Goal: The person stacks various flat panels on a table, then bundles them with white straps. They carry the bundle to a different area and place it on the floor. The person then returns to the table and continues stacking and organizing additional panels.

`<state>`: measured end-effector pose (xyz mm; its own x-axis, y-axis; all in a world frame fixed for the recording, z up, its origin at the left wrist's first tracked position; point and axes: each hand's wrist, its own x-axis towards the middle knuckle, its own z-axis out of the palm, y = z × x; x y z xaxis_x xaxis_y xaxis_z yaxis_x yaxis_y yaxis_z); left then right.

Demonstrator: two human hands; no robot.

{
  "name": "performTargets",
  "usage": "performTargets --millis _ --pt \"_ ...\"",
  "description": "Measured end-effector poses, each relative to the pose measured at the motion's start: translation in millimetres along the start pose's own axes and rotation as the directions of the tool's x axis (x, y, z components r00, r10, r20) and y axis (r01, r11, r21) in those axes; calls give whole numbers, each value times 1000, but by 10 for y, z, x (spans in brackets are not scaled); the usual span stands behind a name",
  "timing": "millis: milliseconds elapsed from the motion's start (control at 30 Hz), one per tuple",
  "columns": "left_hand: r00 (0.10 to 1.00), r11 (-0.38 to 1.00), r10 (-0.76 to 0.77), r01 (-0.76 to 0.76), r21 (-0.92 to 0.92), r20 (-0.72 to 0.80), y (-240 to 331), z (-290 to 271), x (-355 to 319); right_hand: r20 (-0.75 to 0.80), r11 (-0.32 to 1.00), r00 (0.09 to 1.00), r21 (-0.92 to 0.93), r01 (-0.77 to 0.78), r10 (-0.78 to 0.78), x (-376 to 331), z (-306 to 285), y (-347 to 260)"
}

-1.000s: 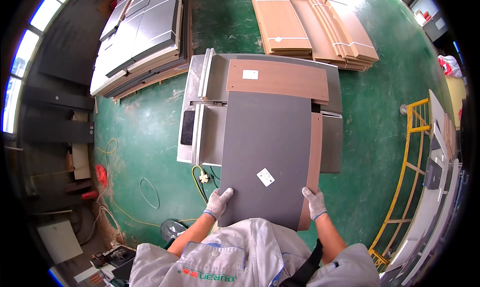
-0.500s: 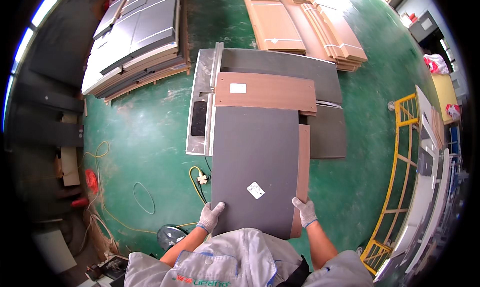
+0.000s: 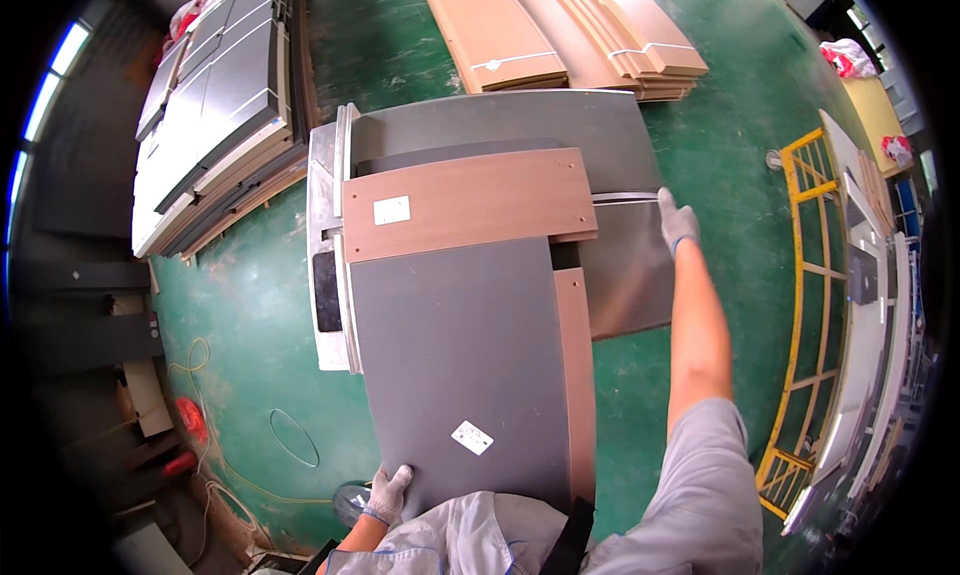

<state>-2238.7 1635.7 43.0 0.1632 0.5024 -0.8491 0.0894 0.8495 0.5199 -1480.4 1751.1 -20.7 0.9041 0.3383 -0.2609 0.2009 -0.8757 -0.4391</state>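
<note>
A large dark grey panel (image 3: 465, 345) with a white label lies in front of me, its near end at my waist. At its near left corner, my left hand (image 3: 388, 495), in a pale work glove, is closed on the edge with the thumb on top. My gloved right hand (image 3: 680, 225) reaches far forward, closed at the right edge of a low grey tabletop (image 3: 630, 275), beside a silvery strip (image 3: 625, 197); its fingers are partly hidden. A brown board (image 3: 470, 203) with a label lies crosswise past the panel; another brown board (image 3: 577, 375) shows along its right side.
Strapped stacks of grey panels (image 3: 225, 75) and brown boards (image 3: 490, 35) stand beyond. A yellow frame (image 3: 795, 325) runs along the right. Cables (image 3: 240, 480), a wire loop (image 3: 293, 438) and a round glossy object (image 3: 350, 503) lie on the green floor at left.
My right hand has left the near right side of the panel and moved forward to the tabletop's right edge. My left hand stays on the panel's near left corner. The view has shifted.
</note>
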Motion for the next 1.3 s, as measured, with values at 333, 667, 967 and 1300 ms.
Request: performTargets --millis 333,667,967,1300 --pt "996 998 67 -67 -4 55 -124 -19 31 18 60 923 998 5 -385 -524 118 -1686" --pt "986 994 -25 6 113 165 -58 -417 218 8 328 338 -218 919 -941 -2873 1747 -2868" --pt "-108 -469 873 -455 757 476 3377 1151 1362 -3 305 312 -216 927 -950 -2852 1747 -2853" --pt "266 -147 959 182 972 95 4126 -2213 2496 -275 436 394 -114 892 -877 -2812 1857 -2851"
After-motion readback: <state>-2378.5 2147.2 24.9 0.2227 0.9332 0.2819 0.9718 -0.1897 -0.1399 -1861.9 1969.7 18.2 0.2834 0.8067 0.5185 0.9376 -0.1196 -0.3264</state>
